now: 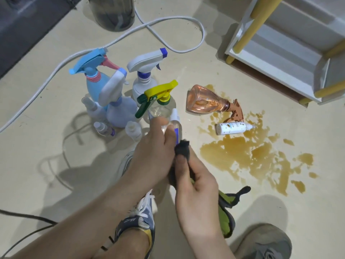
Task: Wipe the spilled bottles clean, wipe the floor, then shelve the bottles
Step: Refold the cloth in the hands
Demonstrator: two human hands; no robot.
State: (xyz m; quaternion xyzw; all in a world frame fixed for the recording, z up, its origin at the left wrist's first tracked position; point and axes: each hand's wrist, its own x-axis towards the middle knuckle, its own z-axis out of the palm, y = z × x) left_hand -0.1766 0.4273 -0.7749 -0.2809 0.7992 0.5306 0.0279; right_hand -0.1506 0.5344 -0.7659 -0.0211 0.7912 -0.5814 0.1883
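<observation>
While the left hand (152, 148) curls round a small clear bottle (175, 124) held above the floor (233, 53), its fingers cover most of the bottle's body; only the white cap and a strip of purple label show. The right hand (196, 182) pinches a dark cloth (183, 149) against the bottle's lower end. The cloth's green side trails below the wrist, partly hidden behind the arm.

To the right, a brown spill (242, 154) spreads over the floor. A pink bottle (203, 100) lies on its side at the spill's upper edge, and a white bottle (232, 128) lies in the spill just below it, speckled with brown.

To the left, a cluster of spray bottles stands upright: a blue one (93, 86), a white one (143, 79), a lilac one (121, 113) and a yellow-topped one (162, 101), the last partly behind the hands. Several tiny bottles by them are blurred.

A white shelf (270, 71) at top right is cut off by the frame. A white cable (168, 21) loops across the floor. A dark cylinder (113, 14) at the top is cropped, so what it is cannot be told. Two shoes (138, 221) sit at the bottom, partly behind the arms.
</observation>
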